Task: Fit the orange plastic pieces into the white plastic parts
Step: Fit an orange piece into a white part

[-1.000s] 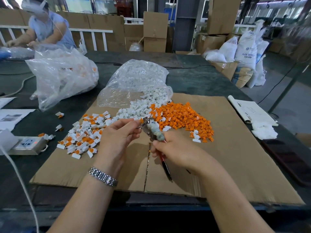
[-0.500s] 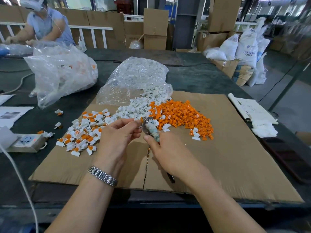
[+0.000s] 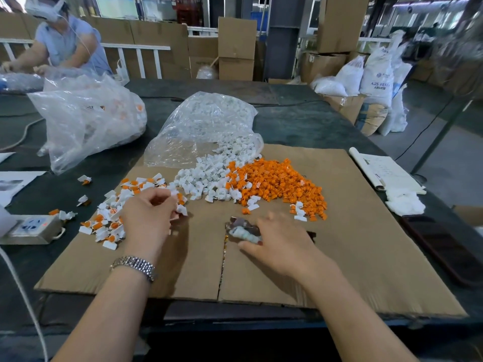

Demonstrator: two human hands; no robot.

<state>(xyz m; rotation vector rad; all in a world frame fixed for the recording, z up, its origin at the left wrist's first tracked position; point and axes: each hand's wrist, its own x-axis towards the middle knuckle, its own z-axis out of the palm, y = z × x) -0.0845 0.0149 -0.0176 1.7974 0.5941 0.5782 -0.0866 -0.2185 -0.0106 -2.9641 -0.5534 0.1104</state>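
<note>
Loose orange pieces [image 3: 277, 182] lie heaped on the cardboard sheet [image 3: 366, 257], with a heap of white parts [image 3: 206, 178] just left of them. Further left is a scatter of fitted white-and-orange pieces [image 3: 109, 218]. My left hand [image 3: 149, 218] hovers over that scatter's right edge, fingers curled, with a white piece [image 3: 181, 209] at its fingertips. My right hand [image 3: 282, 241] lies palm down over a taped pliers-like tool [image 3: 241, 231] resting on the cardboard. Its fingers stretch forward and its thumb lies beside the tool.
A clear bag of white parts [image 3: 203, 126] lies behind the heaps and a fuller bag [image 3: 86, 121] at the left. A power strip [image 3: 31, 228] sits left of the cardboard, a paper pad [image 3: 386, 173] and a phone [image 3: 444, 249] to the right. Another person [image 3: 62, 45] works at the far left.
My hands have parted. The left one moved left to the fitted pieces. The right one dropped to the cardboard and laid the tool down, its fingers straightening.
</note>
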